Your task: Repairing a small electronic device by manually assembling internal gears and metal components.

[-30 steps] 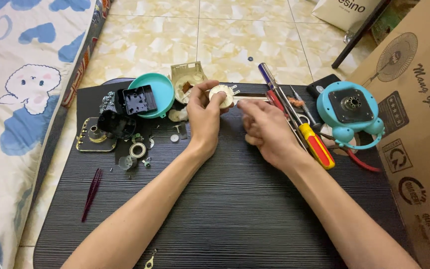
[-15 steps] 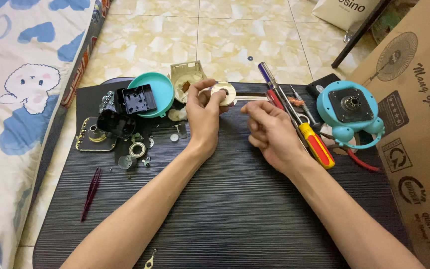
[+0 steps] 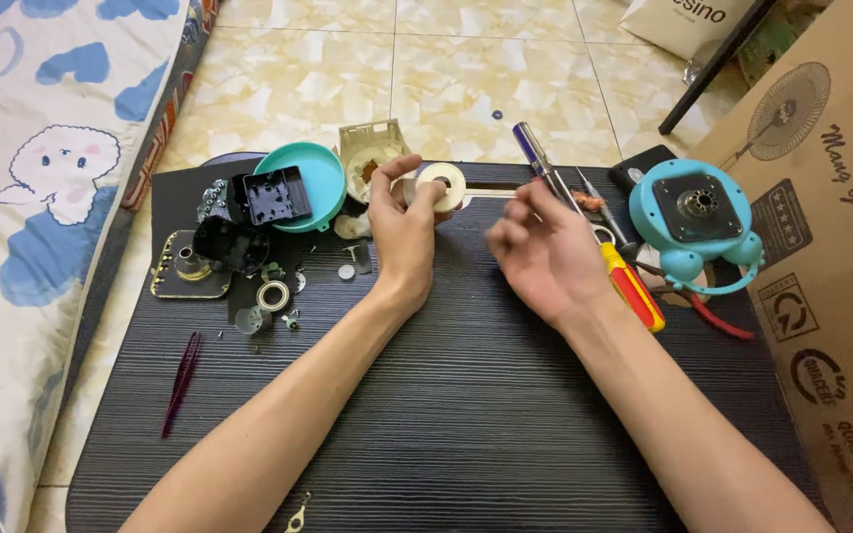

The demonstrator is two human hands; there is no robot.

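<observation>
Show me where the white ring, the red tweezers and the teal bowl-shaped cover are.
white ring (image 3: 443, 185), head view, on its front rim, pinched in the left hand.
red tweezers (image 3: 182, 379), head view, mid-length of the legs.
teal bowl-shaped cover (image 3: 322, 181), head view, on its bare inner wall.

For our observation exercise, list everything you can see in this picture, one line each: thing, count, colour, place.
Board: one, black ribbed, on the floor.
White ring part: one, cream, in the left hand.
Teal round cover: one, teal, board's far left.
Black square part: one, black, on the cover.
Teal motor housing: one, teal, far right.
Screwdrivers: two clear, one red-yellow and one purple-handled, right.
Tweezers: one, dark red, left edge.
Small metal parts: several, silver, left.
Cardboard box: one, brown, right.
Bedsheet: one, white-blue, left.
Left hand: holding the ring.
Right hand: open, empty.
</observation>
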